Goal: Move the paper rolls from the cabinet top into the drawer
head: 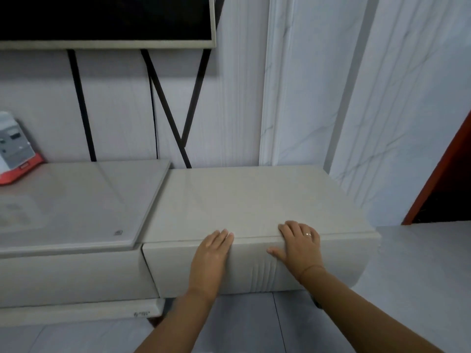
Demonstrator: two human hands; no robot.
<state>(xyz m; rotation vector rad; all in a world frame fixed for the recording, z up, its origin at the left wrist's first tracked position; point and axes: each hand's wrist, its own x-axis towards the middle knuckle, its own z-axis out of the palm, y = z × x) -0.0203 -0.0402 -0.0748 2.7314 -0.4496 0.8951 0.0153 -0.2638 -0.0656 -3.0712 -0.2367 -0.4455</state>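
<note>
No paper rolls show anywhere: the cabinet top [254, 197] in the middle of the frame lies bare, so I judge they are either in the drawer or out of view, and I cannot tell which. The drawer front [254, 266] sits shut, or nearly so, with only a thin seam under the top's edge.

My left hand [212, 253] lies flat on the front, fingers together and reaching up to the seam, gripping nothing. My right hand [299, 247], a ring on one finger, is spread open with its fingers over the front edge of the top and its thumb splayed left, also holding nothing.

Risks, as I judge them: my fingertips sit right at the seam, so a hard push could pinch them. If a roll stands too tall inside, the drawer could jam or crush it. The front is smooth with no handle visible, so reopening it might let my palms slip.

The front is pale cream, matte and bulging outward, with fine vertical grooves between my hands. The top is flat, slightly glossy, with a faint grain. At lower left a glass sheet [84, 202] covers the neighbouring cabinet. Far left stands a grey and red device [15, 149]; upper left hangs a dark screen [107, 19] with black cables [81, 105] dropping down the wall.
</note>
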